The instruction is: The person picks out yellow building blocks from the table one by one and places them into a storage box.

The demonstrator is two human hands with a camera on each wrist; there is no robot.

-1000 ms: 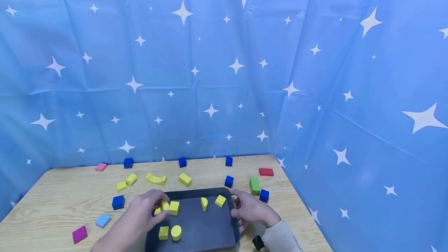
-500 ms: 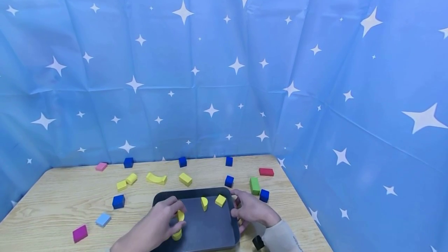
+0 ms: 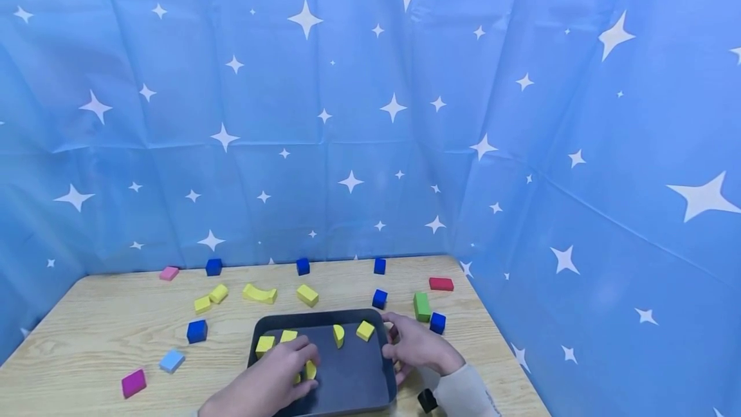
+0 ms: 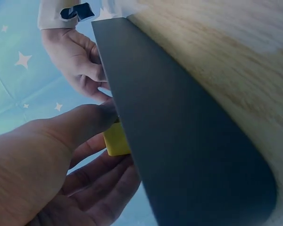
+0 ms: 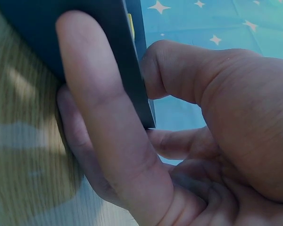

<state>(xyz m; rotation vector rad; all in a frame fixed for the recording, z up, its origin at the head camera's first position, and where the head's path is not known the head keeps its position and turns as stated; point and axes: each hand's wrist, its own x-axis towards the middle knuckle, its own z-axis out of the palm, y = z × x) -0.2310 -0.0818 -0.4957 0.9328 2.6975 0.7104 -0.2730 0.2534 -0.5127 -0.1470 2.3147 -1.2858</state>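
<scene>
A dark tray (image 3: 356,381) stands at the table's front. Over its left half is my left hand (image 3: 274,375), which pinches a yellow half-round block (image 3: 311,370) between thumb and fingers; the left wrist view shows a yellow block (image 4: 117,141) between them, partly behind the tray wall. More yellow peeks out below the fingers, mostly hidden. My right hand (image 3: 421,347) grips the tray's right rim, thumb on the rim and fingers outside it. Also in the tray are two yellow blocks (image 3: 265,345) at the left, a standing yellow half-round (image 3: 338,336) and a yellow cube (image 3: 365,331).
Behind the tray lie a yellow curved block (image 3: 259,294), other yellow blocks (image 3: 307,295) and several blue cubes (image 3: 379,298). Right of it are a green block (image 3: 422,307), a red block (image 3: 441,284) and a black object (image 3: 427,400). Magenta (image 3: 134,383) and light blue blocks (image 3: 172,361) lie left.
My left hand has moved right and toward the front with the yellow half-round block, from the tray's left rim to over its inside. The right hand keeps its hold on the rim.
</scene>
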